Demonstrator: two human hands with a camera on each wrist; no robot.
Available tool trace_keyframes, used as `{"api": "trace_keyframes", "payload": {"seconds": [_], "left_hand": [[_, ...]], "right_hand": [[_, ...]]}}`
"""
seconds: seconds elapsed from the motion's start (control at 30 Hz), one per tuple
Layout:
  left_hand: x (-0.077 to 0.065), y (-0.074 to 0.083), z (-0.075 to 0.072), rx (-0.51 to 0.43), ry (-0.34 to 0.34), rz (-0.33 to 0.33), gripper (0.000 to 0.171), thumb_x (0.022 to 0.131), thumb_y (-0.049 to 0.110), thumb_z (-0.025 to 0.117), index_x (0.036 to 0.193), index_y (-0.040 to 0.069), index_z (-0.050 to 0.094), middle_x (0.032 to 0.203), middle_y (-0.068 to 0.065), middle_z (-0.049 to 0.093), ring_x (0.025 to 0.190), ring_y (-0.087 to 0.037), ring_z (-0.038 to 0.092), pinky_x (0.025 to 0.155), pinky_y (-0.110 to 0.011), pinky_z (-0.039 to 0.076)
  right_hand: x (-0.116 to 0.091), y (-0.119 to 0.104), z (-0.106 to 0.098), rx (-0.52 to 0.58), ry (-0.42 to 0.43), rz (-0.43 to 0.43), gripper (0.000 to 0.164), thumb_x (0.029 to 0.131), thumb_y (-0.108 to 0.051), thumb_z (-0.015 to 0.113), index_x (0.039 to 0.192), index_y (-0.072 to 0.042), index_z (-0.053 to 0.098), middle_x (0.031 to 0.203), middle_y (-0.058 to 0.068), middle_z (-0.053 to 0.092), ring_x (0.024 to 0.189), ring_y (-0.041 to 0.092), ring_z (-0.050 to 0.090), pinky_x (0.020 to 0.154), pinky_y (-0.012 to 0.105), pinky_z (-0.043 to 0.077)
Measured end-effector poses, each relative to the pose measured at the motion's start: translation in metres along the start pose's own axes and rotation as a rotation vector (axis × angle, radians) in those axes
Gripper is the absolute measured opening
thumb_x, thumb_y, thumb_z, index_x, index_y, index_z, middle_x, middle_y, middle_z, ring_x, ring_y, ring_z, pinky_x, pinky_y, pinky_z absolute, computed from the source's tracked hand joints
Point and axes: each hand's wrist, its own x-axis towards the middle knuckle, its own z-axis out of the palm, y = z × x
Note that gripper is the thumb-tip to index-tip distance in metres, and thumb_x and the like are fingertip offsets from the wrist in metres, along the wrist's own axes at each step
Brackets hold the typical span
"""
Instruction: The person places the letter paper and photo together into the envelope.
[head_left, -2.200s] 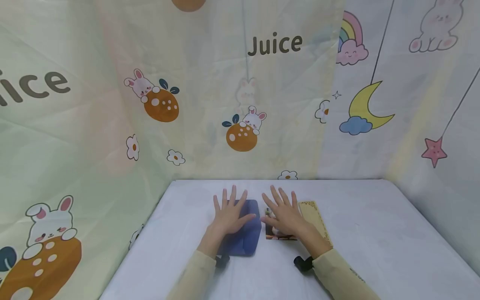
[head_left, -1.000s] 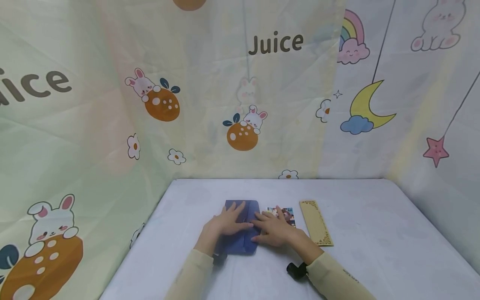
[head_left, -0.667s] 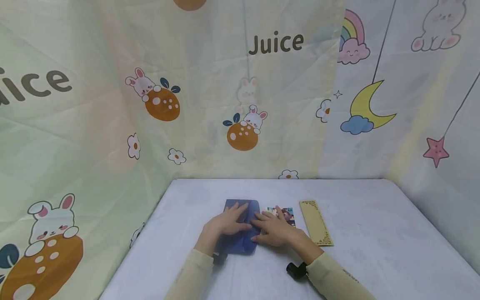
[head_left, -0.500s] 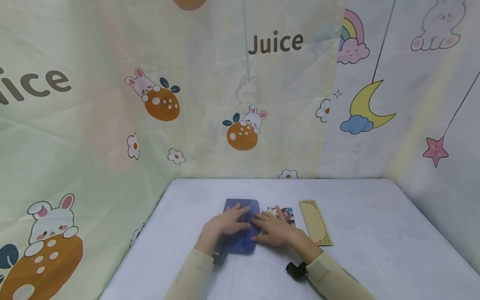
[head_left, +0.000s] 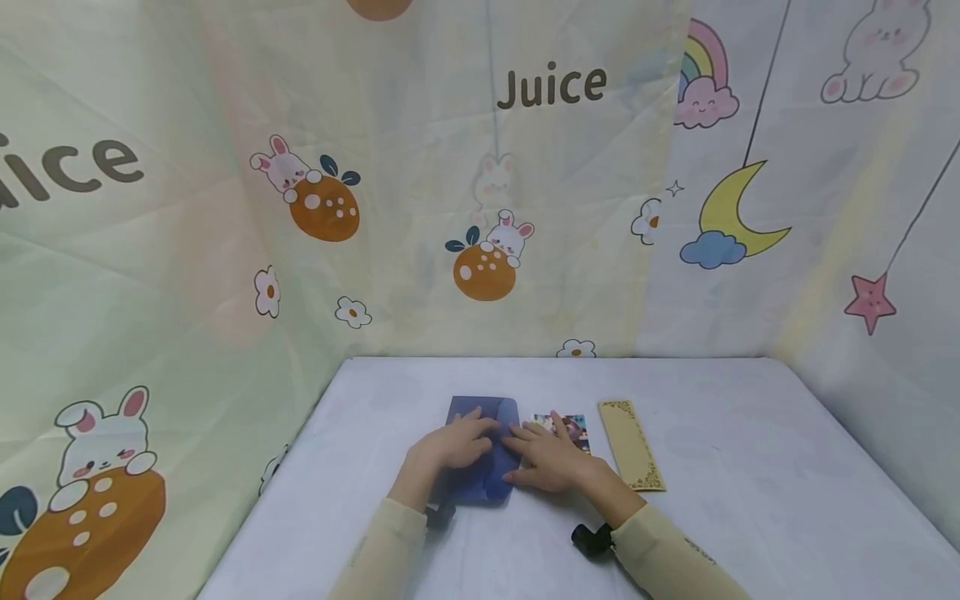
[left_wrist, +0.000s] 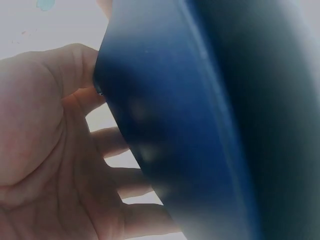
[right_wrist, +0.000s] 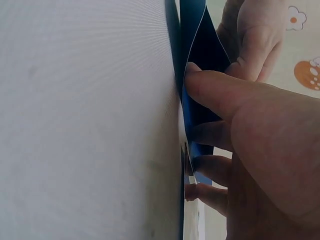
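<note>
A blue paper envelope (head_left: 480,407) with a folded flap along its right side lies on the white table. My left hand (head_left: 452,442) is over its left part; in the left wrist view the thumb (left_wrist: 80,62) and index finger pinch the edge of a blue panel. That panel stands raised, and the right wrist view shows a dark gap between blue layers. My right hand (head_left: 553,460) rests along the envelope's right edge, fingers extended, with the thumb (right_wrist: 210,87) against the blue paper. Beneath this hand, partly covered, lies a colourful picture card (head_left: 574,427).
A long gold-beige card (head_left: 632,446) with an ornate border lies to the right of the picture card. Black wrist cameras sit under both sleeves, the right one (head_left: 592,542) near the table. Printed cloth walls (head_left: 420,167) stand around the table (head_left: 765,467).
Both hands have come down from spread poses onto the envelope, the right one shifting left off the gold-beige card. Lately the left fingers draw in as the blue panel lifts slightly. The right hand stays still.
</note>
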Motion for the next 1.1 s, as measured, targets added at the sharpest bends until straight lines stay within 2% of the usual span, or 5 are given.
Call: {"api": "trace_keyframes", "payload": {"seconds": [0.23, 0.47, 0.7, 0.97, 1.1], "left_hand": [[0.0018, -0.0016, -0.0024, 0.004, 0.022, 0.026, 0.032, 0.102, 0.027, 0.05, 0.129, 0.023, 0.068, 0.165, -0.019, 0.04, 0.157, -0.043, 0.028, 0.126, -0.063, 0.023], [0.0011, -0.0027, -0.0042, 0.013, 0.034, 0.05, 0.025, 0.104, 0.035, 0.056, 0.122, 0.023, 0.069, 0.163, -0.021, 0.042, 0.153, -0.047, 0.033, 0.124, -0.063, 0.029], [0.0, -0.0033, -0.006, 0.013, 0.048, 0.07, 0.026, 0.105, 0.035, 0.055, 0.122, 0.022, 0.07, 0.161, -0.021, 0.045, 0.152, -0.039, 0.04, 0.123, -0.057, 0.036], [-0.0015, -0.0019, -0.0054, -0.023, 0.035, 0.07, 0.022, 0.105, 0.029, 0.054, 0.117, 0.022, 0.072, 0.173, -0.019, 0.018, 0.151, -0.06, 0.022, 0.125, -0.066, 0.022], [-0.0025, -0.0021, -0.0059, -0.044, 0.042, 0.063, 0.013, 0.102, 0.034, 0.059, 0.104, 0.027, 0.07, 0.173, -0.019, 0.016, 0.151, -0.061, 0.021, 0.124, -0.067, 0.023]], "right_hand": [[-0.0007, -0.0006, -0.003, 0.007, 0.002, 0.001, 0.069, 0.098, -0.061, 0.058, 0.155, -0.023, 0.05, 0.168, 0.007, 0.039, 0.156, 0.036, 0.032, 0.124, 0.074, 0.001], [-0.0007, 0.0001, -0.0031, 0.013, 0.002, -0.002, 0.069, 0.099, -0.062, 0.058, 0.154, -0.022, 0.051, 0.168, 0.007, 0.038, 0.157, 0.036, 0.032, 0.124, 0.074, 0.001], [-0.0003, 0.0008, -0.0024, 0.017, 0.0, 0.004, 0.069, 0.099, -0.062, 0.058, 0.154, -0.022, 0.051, 0.168, 0.007, 0.038, 0.157, 0.035, 0.032, 0.124, 0.074, 0.0], [-0.0006, -0.0003, -0.0025, 0.025, -0.006, 0.006, 0.068, 0.098, -0.061, 0.059, 0.154, -0.022, 0.051, 0.168, 0.007, 0.039, 0.157, 0.035, 0.032, 0.124, 0.074, 0.0], [-0.001, -0.0005, -0.0031, 0.022, -0.007, 0.005, 0.068, 0.098, -0.061, 0.059, 0.154, -0.022, 0.051, 0.168, 0.007, 0.039, 0.157, 0.035, 0.032, 0.124, 0.074, -0.001]]}}
